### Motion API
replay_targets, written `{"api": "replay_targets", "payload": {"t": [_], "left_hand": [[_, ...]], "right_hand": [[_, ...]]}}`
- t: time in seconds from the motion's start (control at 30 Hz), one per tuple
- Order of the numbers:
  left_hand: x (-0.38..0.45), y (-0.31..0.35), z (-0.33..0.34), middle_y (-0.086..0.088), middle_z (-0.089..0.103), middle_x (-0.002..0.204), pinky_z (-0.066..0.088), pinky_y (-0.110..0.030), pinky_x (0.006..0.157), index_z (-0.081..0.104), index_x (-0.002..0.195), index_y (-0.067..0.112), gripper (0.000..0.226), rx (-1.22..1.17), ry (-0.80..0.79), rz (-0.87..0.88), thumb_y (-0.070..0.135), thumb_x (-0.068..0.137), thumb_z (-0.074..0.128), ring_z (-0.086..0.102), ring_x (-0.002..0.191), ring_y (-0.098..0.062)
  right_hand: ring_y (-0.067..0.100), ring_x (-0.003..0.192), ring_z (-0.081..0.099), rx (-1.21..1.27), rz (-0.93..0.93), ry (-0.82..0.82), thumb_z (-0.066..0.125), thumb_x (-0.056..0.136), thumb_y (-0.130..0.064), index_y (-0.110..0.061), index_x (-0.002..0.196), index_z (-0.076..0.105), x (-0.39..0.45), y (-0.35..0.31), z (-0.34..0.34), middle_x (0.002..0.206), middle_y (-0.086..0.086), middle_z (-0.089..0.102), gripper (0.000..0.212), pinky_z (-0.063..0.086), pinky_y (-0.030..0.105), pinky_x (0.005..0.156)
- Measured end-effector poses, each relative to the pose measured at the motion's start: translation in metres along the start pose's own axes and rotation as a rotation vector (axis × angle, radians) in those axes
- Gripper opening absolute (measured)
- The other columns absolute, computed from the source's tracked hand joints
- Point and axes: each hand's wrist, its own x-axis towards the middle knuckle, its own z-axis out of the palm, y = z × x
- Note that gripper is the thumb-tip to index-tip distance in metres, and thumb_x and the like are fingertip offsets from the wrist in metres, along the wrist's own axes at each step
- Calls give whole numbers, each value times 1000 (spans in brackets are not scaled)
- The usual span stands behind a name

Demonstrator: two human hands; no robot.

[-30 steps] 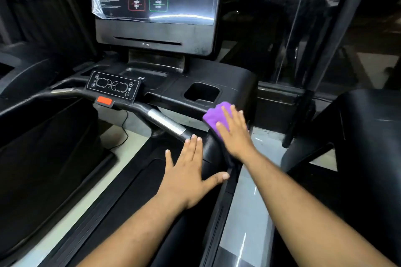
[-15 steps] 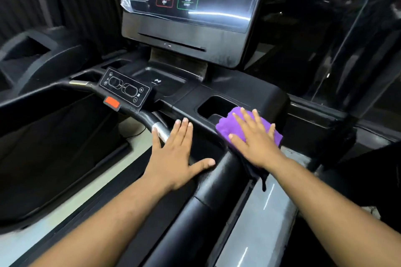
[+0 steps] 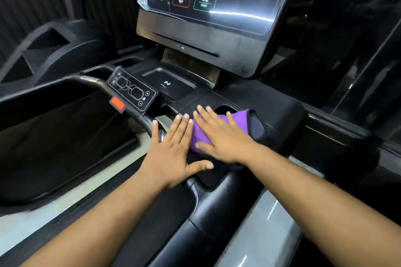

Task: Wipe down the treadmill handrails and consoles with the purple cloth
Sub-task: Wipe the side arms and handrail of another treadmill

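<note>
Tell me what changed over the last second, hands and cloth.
The right hand pushed the purple cloth forward off the handrail onto the console tray, up to the cup holder. The left hand slid forward alongside. Both hands stayed flat; nothing was gripped or released.

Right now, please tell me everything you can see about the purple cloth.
The purple cloth looks like soft fabric, bunched rather than spread flat. It lies on the black top of the treadmill, at the edge of the cup holder, and one end reaches toward the holder's opening. The right hand presses it down with straight fingers and covers most of it. The left hand rests flat beside it; whether they touch is unclear.
</note>
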Motion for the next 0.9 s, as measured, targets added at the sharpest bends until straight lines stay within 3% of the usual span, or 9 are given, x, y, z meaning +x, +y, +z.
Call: {"api": "replay_targets", "payload": {"t": [0.07,0.13,0.23,0.37,0.5,0.6,0.7,0.8,0.9], "left_hand": [[1,-2,2,3,-26,166,-19,-62,120,-13,162,16,137,-21,3,-1,102,56,-22,-34,149,-14],[1,-2,4,4,-28,165,-20,-62,120,-15,162,16,136,-15,10,9,101,56,-23,-35,149,-14],[2,-3,7,3,-25,166,-18,-63,121,-12,163,17,133,-21,41,19,101,60,-18,-31,152,-17],[1,-3,10,3,-16,169,-15,-63,122,-3,164,17,128,-35,79,24,101,68,-10,-22,155,-18],[1,-2,15,2,-7,170,-8,-65,123,5,165,14,124,-49,121,32,100,75,0,-14,157,-19],[1,-2,16,2,-5,170,-7,-65,123,7,165,15,123,-44,112,33,100,76,0,-12,157,-19],[3,-1,12,4,-11,170,-12,-63,122,-1,165,19,125,-18,86,11,100,71,-10,-17,156,-17],[4,1,9,3,-13,171,-12,-64,122,-7,164,21,126,1,63,4,99,66,-19,-19,157,-16],[1,1,6,2,-9,172,-9,-65,122,-1,165,19,129,-5,60,21,99,66,-19,-15,158,-17]], "right_hand": [[6,154,-20,-26,-52,17,40,100,-63,-35,163,-5,-31,12,8,168,-16,-21,82,-11,49,124],[1,154,-16,-3,-56,38,31,99,-67,-45,161,-2,-54,38,10,168,-22,-15,73,-16,45,123],[8,157,-5,51,110,99,20,93,-70,-58,153,10,-56,88,4,168,-21,-1,62,-10,56,124],[13,158,-4,29,344,144,28,94,-67,-51,158,17,-38,91,1,171,-13,1,67,-4,66,122],[8,157,-10,90,293,208,24,91,-70,-46,160,15,-72,52,19,170,-18,-4,73,-9,61,121],[5,156,-10,115,190,208,30,93,-66,-51,159,10,-96,81,24,170,-19,-2,71,-4,63,123],[11,158,-5,172,453,253,32,96,-65,-47,160,12,-73,112,15,171,-15,0,69,1,67,122],[15,158,-3,170,597,259,37,101,-59,-40,161,17,-56,79,16,172,-13,2,66,-1,67,122],[12,158,-8,143,421,265,22,92,-67,-41,161,16,-85,16,31,170,-18,-1,74,-7,62,121]]}}
